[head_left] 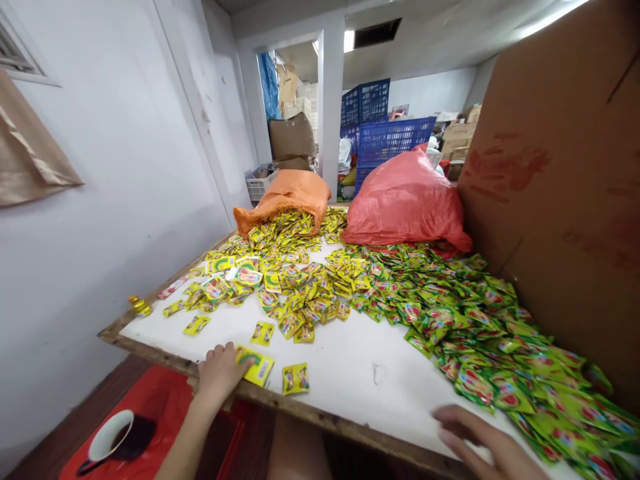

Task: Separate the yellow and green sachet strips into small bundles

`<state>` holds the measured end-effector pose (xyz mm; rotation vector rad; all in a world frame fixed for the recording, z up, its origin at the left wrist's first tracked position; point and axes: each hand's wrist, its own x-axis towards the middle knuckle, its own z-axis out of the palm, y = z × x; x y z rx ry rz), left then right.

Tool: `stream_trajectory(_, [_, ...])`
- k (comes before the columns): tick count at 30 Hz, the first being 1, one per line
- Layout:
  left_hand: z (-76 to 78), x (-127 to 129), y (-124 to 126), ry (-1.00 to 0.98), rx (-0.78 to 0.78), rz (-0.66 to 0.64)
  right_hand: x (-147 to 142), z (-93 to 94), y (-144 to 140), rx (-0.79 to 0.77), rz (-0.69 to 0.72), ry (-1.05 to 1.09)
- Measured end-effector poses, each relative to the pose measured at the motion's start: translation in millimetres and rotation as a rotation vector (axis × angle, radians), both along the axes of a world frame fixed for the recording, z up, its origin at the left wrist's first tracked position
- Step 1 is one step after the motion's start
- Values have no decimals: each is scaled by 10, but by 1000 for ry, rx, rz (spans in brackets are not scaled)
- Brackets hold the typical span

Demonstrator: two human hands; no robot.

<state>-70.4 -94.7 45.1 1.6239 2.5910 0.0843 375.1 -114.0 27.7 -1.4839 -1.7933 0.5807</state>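
White worktop (345, 373) carried glossy yellow-green sachets (450, 313) spilling from a woven orange sack (290, 193) and a red sack (405, 200); left hand (220, 370) pressed a flat yellow packet (257, 365) at the near edge, right hand (480, 440) lay open beside the heap.

Person's own body, as seen from the head camera: 2 hands and parts of both forearms. The left hand (220, 373) is bare, no glove, ring or watch showing; the left forearm is bare along its whole visible length, no sleeve. The right hand (487, 443) is bare and blurred, fingers slender; no jewellery can be made out. No clothing is visible.
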Motion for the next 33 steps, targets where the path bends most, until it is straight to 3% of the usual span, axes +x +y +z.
stream_trajectory(1, [-37,-15,-10,-30,-19,-2,-254,14,97,-93,151,37])
stream_trajectory(4, [-166,41,-22,-202,98,-42,-1123,43,343,-136,332,146])
stream_trajectory(8, [-244,175,-41,-697,356,-170,-1984,-1,514,-126,263,-89])
stream_trajectory(11, [-185,169,-61,-1028,379,-206,-2120,-24,523,-220,200,-283])
stream_trajectory(13, [-118,128,-36,-1059,432,-191,-2026,-4,466,-260,191,-292])
stream_trajectory(16, [-43,156,81,-967,497,-194,-1812,49,321,-320,231,-142])
stream_trajectory(19, [-49,391,217,-973,509,-238,-1626,65,229,-393,284,139])
stream_trajectory(22, [-141,719,287,-1098,415,-273,-1314,34,288,-313,216,337])
stream_trajectory(25, [-256,958,283,-1267,281,-300,-694,-4,433,-194,40,440])
stream_trajectory(29, [-334,1085,272,-1419,166,-273,261,-62,541,-69,-324,427])
stream_trajectory(31, [-341,1118,289,-1463,135,-255,534,-116,552,-27,-483,323])
stream_trajectory(33, [-333,1154,306,-1488,104,-270,615,-190,557,-2,-586,215])
